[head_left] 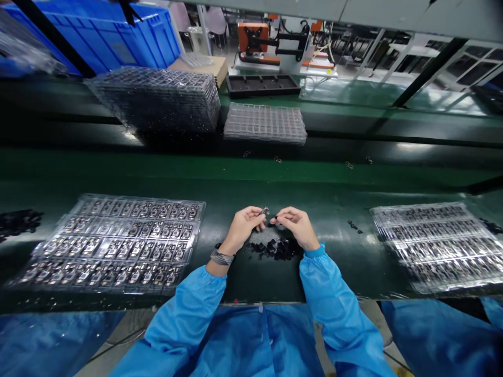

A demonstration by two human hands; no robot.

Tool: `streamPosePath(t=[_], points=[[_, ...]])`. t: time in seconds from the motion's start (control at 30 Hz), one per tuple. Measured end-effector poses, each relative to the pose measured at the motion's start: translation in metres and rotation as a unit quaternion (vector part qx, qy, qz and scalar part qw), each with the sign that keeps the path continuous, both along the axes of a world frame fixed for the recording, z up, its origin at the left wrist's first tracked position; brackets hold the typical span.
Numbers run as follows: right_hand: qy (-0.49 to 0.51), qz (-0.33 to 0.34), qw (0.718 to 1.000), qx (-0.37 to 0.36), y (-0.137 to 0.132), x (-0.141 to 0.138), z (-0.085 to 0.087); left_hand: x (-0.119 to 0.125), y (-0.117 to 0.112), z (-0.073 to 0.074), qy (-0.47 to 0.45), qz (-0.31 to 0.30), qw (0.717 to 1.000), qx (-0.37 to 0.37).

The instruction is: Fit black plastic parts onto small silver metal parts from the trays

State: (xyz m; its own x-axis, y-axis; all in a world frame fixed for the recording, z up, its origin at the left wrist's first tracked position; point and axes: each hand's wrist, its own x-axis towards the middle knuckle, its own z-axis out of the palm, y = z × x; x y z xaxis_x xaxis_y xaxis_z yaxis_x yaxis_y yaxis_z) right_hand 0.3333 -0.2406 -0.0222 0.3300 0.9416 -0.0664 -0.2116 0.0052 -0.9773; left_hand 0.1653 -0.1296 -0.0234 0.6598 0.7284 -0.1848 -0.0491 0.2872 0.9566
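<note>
My left hand [244,226] pinches a small metal part [265,211] between its fingertips, just above the green bench [314,183]. My right hand [296,225] faces it a few centimetres to the right, fingers pinched on a tiny dark piece [275,217]. Between and just under the wrists lies a small heap of black parts [277,248]. Both arms wear blue sleeves, and the left wrist carries a bracelet [221,256].
A clear tray [118,241] filled with small components lies at the left, another clear tray [436,243] at the right. Farther back stand a stack of clear trays [157,97], a single clear tray [265,123], a black tray [262,85] and a blue crate [110,31].
</note>
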Motion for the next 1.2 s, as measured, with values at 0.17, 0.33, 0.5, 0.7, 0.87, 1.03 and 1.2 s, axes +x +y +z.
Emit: streamPosePath(t=[0.17, 0.33, 0.5, 0.7, 0.87, 1.03, 1.2], points=[[0.014, -0.021, 1.000, -0.006, 0.001, 0.000, 0.001, 0.001, 0.000, -0.001, -0.003, 0.005, 1.000, 0.001], [0.000, -0.026, 1.000, -0.010, 0.002, 0.000, -0.002, 0.001, -0.002, 0.002, -0.001, 0.006, 1.000, 0.003], [-0.005, -0.005, 1.000, -0.008, 0.001, -0.001, -0.003, 0.003, -0.008, 0.001, 0.003, 0.004, 1.000, 0.009], [-0.022, 0.003, 1.000, -0.003, 0.002, -0.002, -0.002, 0.005, -0.011, 0.000, 0.013, -0.008, 1.000, 0.009], [-0.037, 0.004, 0.999, -0.009, 0.003, -0.002, -0.003, 0.005, -0.012, 0.000, 0.013, -0.018, 1.000, 0.006], [-0.045, -0.004, 0.999, -0.014, 0.002, 0.000, -0.003, 0.002, -0.008, -0.003, 0.033, 0.005, 0.999, 0.038], [-0.028, -0.008, 0.999, -0.013, 0.001, 0.000, 0.001, -0.001, -0.006, -0.002, 0.053, 0.019, 0.990, 0.128]])
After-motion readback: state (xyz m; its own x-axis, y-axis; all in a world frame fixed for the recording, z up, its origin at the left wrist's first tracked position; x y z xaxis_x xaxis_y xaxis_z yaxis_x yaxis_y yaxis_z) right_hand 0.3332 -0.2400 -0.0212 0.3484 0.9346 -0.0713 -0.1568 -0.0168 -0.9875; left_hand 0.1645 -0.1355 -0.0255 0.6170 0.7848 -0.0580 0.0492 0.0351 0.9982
